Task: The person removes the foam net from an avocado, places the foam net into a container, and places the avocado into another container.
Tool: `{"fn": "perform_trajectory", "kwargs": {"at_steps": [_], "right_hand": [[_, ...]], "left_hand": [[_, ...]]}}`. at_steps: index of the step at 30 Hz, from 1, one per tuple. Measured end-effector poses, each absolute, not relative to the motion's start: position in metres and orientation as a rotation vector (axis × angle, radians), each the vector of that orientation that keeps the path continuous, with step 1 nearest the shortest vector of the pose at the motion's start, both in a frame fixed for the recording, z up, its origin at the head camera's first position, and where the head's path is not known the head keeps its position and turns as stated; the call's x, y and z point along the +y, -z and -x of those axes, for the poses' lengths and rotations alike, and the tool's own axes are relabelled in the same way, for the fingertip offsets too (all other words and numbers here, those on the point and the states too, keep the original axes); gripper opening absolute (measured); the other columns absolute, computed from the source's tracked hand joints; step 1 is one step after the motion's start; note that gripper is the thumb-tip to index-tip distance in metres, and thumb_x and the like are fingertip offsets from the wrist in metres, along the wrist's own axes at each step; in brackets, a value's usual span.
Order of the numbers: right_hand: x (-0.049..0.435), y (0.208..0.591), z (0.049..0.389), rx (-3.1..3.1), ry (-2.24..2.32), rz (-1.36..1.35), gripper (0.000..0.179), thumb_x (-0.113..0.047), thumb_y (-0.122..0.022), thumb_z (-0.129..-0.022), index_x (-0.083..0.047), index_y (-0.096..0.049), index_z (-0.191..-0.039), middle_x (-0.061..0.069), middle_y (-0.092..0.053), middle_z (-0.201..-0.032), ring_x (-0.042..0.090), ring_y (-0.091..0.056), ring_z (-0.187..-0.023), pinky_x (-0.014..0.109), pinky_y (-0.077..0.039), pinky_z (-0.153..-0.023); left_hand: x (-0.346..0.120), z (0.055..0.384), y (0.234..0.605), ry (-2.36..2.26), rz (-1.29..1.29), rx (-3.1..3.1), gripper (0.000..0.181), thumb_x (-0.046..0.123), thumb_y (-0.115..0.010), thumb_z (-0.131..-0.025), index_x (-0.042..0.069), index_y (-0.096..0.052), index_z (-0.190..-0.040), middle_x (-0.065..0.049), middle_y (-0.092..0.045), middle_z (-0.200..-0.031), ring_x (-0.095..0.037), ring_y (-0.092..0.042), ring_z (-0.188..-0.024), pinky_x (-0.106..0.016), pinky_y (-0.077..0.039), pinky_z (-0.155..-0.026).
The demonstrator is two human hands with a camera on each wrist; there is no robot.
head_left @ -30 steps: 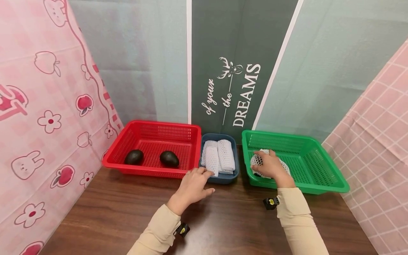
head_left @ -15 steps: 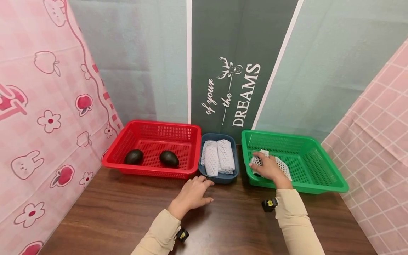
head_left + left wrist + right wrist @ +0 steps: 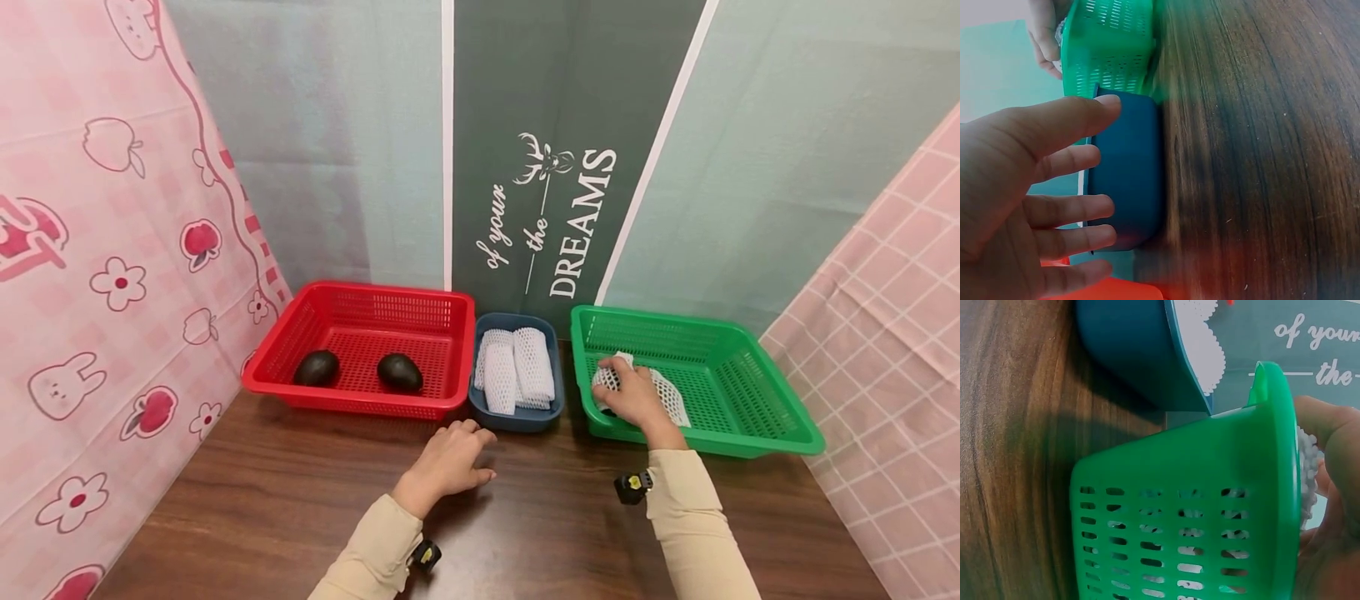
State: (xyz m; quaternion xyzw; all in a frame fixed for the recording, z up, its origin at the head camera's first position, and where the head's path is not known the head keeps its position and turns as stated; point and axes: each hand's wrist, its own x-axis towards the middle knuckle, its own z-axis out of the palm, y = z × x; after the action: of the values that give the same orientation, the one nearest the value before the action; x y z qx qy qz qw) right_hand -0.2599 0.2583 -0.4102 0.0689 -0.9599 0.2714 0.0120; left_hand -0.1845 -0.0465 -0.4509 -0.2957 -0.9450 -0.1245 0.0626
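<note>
In the head view my right hand [image 3: 636,395] reaches into the green basket [image 3: 750,433], its fingers curled round a dark avocado [image 3: 609,380] in a white foam net. Beside that hand lies another white foam net sleeve [image 3: 670,398], its contents partly hidden. The right wrist view shows white netting [image 3: 1307,475] between thumb and fingers behind the basket rim. My left hand [image 3: 447,460] hovers over the table before the blue tray [image 3: 517,422], fingers apart and holding nothing. White foam net sleeves [image 3: 534,367] lie in that tray.
A red basket [image 3: 360,403] stands on the left with two dark avocados [image 3: 400,372] inside. The blue tray sits between the red and green baskets on the wooden table [image 3: 300,500]. Cloth hangings [image 3: 360,150] close off the back and both sides.
My left hand has drawn back from the blue tray toward the table's near side. My right hand stays on the netted avocado in the green basket, with only a slight shift.
</note>
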Motion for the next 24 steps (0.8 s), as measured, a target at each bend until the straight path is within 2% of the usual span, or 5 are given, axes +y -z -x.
{"fn": "perform_trajectory", "kwargs": {"at_steps": [8,15,24], "right_hand": [[0.259,0.409,0.258,-2.890,-0.843,-0.225,0.044,-0.019,-0.060,-0.086,-0.006,-0.049,-0.127,0.034,-0.039,-0.120,0.048,-0.036,-0.109,0.059,-0.036,-0.078],[0.257,0.390,0.256,-2.803,-0.822,-0.224,0.045,-0.019,-0.061,-0.084,-0.008,-0.050,-0.126,0.034,-0.037,-0.117,0.045,-0.039,-0.095,0.051,-0.039,-0.064],[0.253,0.388,0.252,-2.797,-0.808,-0.238,0.045,-0.018,-0.062,-0.083,-0.008,-0.050,-0.125,0.036,-0.035,-0.123,0.050,-0.036,-0.107,0.055,-0.038,-0.069]], "left_hand": [[-0.049,0.182,0.439,0.423,0.921,-2.850,0.041,0.036,-0.076,-0.073,0.013,-0.067,-0.107,-0.005,-0.060,-0.094,-0.025,-0.057,-0.084,-0.037,-0.047,-0.068],[-0.053,0.183,0.417,0.468,0.916,-2.803,0.042,0.034,-0.076,-0.074,0.009,-0.066,-0.107,-0.007,-0.060,-0.096,-0.024,-0.058,-0.088,-0.040,-0.047,-0.073],[-0.051,0.182,0.411,0.438,0.914,-2.820,0.043,0.035,-0.075,-0.075,0.011,-0.065,-0.109,-0.006,-0.060,-0.098,-0.022,-0.056,-0.091,-0.039,-0.046,-0.075]]}}
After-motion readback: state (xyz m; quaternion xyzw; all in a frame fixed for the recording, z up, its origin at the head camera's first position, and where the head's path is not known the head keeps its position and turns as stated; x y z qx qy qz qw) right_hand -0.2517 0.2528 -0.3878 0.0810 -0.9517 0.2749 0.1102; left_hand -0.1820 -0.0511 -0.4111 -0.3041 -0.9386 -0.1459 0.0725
